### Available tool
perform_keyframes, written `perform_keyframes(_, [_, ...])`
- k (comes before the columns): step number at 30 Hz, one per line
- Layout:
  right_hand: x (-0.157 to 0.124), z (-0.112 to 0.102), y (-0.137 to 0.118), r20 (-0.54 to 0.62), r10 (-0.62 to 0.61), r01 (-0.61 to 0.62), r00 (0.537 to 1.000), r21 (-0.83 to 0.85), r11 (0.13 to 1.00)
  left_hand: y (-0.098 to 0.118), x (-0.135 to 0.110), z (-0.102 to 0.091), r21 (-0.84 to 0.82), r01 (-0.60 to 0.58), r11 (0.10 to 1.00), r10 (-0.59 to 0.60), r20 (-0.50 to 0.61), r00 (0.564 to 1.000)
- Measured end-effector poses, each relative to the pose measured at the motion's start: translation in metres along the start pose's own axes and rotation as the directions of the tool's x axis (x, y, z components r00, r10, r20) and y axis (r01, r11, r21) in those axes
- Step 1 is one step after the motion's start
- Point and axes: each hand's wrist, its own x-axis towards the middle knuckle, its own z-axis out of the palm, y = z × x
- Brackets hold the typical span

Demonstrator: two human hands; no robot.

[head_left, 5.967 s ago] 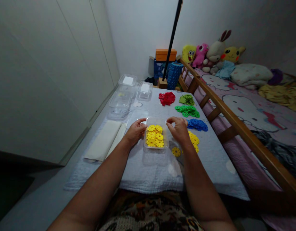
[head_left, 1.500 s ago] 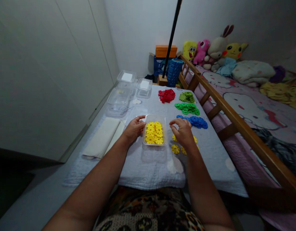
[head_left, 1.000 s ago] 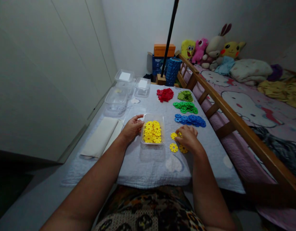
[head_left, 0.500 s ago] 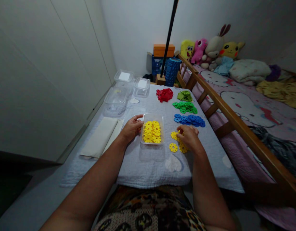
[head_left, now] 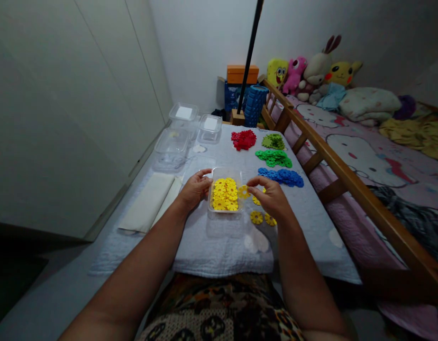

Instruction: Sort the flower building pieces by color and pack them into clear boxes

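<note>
My left hand point(head_left: 196, 189) grips the left rim of a clear plastic container point(head_left: 226, 173). Rows of yellow flower-shaped plastic discs point(head_left: 225, 195) lie inside it. Between thumb and fingertips, my right hand point(head_left: 270, 195) pinches a single yellow disc point(head_left: 243, 192) at the container's right rim. Below and partly behind that hand, several loose yellow discs point(head_left: 256, 217) rest on the tablecloth; some are hidden by it.
Piles of blue discs point(head_left: 281, 177), green discs point(head_left: 274, 158), olive discs point(head_left: 273, 141) and red discs point(head_left: 243, 139) lie farther back. Clear containers point(head_left: 172, 142) stand at back left, near a folded cream cloth point(head_left: 148, 201). A wooden bed rail point(head_left: 325, 158) borders the right side.
My right hand has moved left from the loose yellow discs to the container's edge, carrying one disc. My left hand and the container have stayed in place.
</note>
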Motion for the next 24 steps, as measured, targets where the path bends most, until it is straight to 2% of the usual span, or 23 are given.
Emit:
perform_keyframes(2, [-0.001, 0.012, -0.007, 0.039, -0.038, 0.038, 0.999, -0.02, 0.999, 0.0, 0.0, 0.0, 0.002, -0.002, 1.0, 0.002, -0.001, 1.0])
perform_keyframes(6, [-0.005, 0.029, -0.014, 0.113, -0.067, 0.086, 0.991, -0.165, 0.983, 0.0, -0.001, 0.0, -0.005, -0.006, 1.0, 0.006, -0.003, 1.0])
perform_keyframes(10, [-0.008, 0.033, -0.013, 0.177, -0.078, 0.122, 0.981, -0.255, 0.959, 0.0, -0.001, 0.0, -0.003, -0.005, 1.0, 0.005, -0.003, 1.0])
perform_keyframes(12, [-0.007, 0.03, -0.011, 0.155, -0.088, 0.13, 0.984, -0.287, 0.949, 0.0, 0.0, -0.001, -0.005, -0.001, 1.0, 0.001, -0.004, 1.0])
perform_keyframes(18, [-0.001, 0.005, 0.015, -0.078, -0.013, -0.014, 0.997, -0.332, 0.943, 0.0, 0.0, 0.0, -0.012, 0.01, 1.0, -0.01, -0.015, 1.0])
perform_keyframes(22, [-0.004, -0.008, 0.037, -0.097, 0.131, -0.161, 0.987, -0.466, 0.87, 0.0, 0.0, 0.0, -0.011, 0.004, 1.0, -0.005, -0.017, 1.0])
perform_keyframes(24, [-0.008, -0.009, 0.045, -0.088, 0.174, -0.194, 0.981, -0.54, 0.819, 0.0, 0.0, 0.0, -0.009, 0.003, 1.0, -0.003, -0.014, 1.0])
